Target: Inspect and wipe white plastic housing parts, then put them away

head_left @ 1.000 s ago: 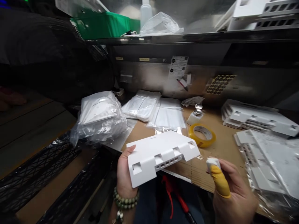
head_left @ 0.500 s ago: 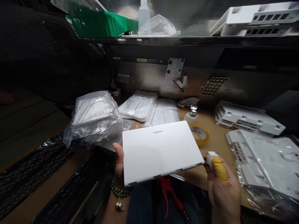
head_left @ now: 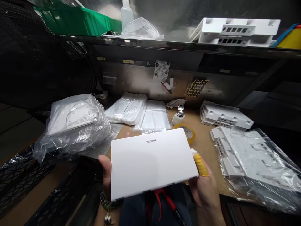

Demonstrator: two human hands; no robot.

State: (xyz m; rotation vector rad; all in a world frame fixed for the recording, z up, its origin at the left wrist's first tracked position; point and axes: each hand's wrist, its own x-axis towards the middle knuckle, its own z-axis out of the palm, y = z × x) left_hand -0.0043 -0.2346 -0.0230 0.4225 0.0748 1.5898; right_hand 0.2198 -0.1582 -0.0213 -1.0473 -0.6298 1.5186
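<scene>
A white plastic cover, marked HUAWEI upside down from my side, is held out in front of me, slightly tilted. My left hand grips its left edge, thumb in front and most fingers hidden behind. At the right edge, my right hand closes around the lower corner. Its thumb wears a yellow finger cot and presses a small white wad, perhaps cloth, against the edge. Just behind the cover are a roll of yellow tape and a pump bottle with a metal top.
Bagged white parts are piled at left, beside stacks of clear bags. More white housings and a bagged one lie at right. The shelf above holds a green bin. A red-handled tool hangs below the cover.
My right hand has moved in against the cover's right edge, bringing the white wad along. My view has turned right, so the bench contents appear farther left.
</scene>
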